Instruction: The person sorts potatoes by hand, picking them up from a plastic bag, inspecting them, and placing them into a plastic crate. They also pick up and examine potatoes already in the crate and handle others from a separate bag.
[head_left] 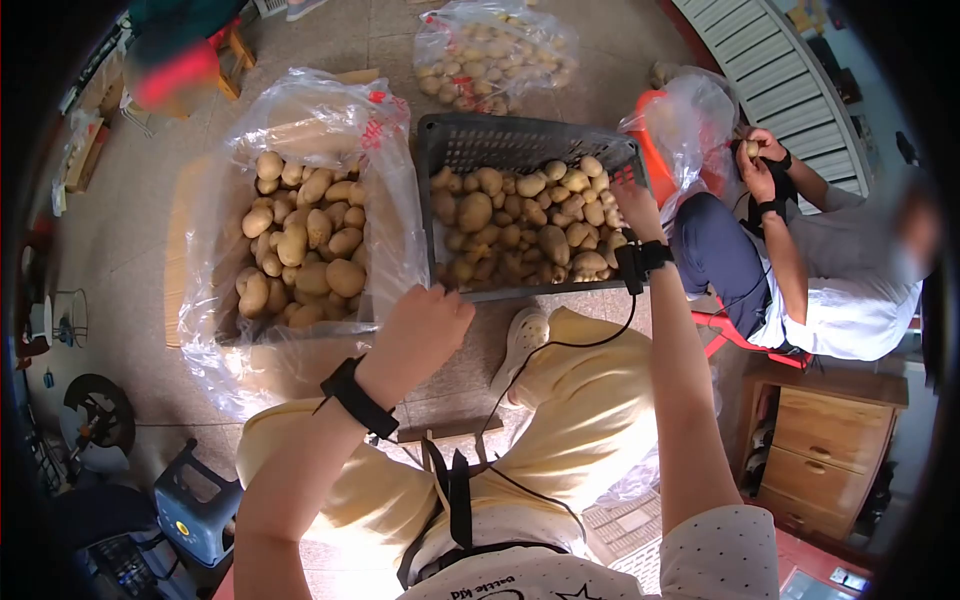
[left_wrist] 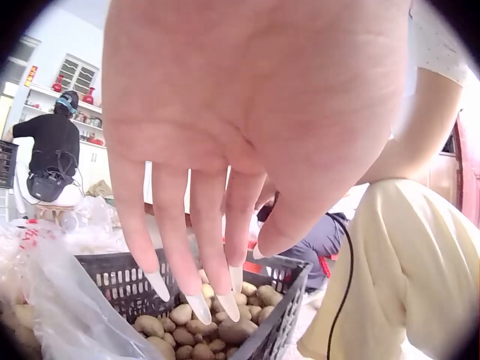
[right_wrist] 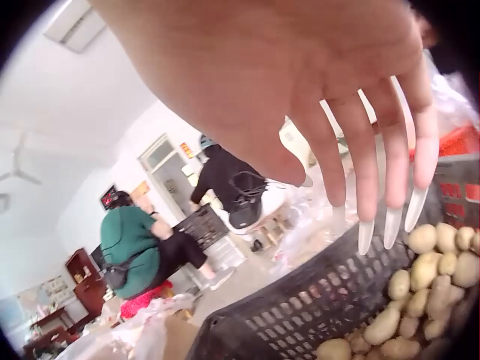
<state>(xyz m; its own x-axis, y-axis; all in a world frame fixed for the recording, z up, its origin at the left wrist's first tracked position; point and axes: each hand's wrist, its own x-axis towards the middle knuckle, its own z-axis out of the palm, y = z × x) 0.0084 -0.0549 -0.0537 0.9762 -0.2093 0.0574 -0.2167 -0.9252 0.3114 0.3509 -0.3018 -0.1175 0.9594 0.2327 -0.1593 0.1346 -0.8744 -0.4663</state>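
Note:
A black plastic crate [head_left: 435, 150] full of potatoes [head_left: 510, 215] stands on the floor in front of me. My left hand [head_left: 420, 335] hangs over the near left corner of the crate, and the left wrist view shows its fingers [left_wrist: 206, 217] loosely extended with nothing in them. My right hand [head_left: 636, 205] is at the crate's right rim. In the right wrist view its long-nailed fingers [right_wrist: 364, 161] are spread downward over the potatoes [right_wrist: 424, 292], holding none. Left of the crate, a plastic-lined cardboard box [head_left: 180, 260] holds larger potatoes [head_left: 300, 240].
A clear bag of potatoes [head_left: 495, 60] lies beyond the crate. At right, a seated person [head_left: 830, 260] holds a small potato near an orange container [head_left: 655, 150] draped in plastic. A blue stool [head_left: 200, 505] and a wooden cabinet [head_left: 820, 440] flank me. A cable [head_left: 560, 343] runs from my right wrist.

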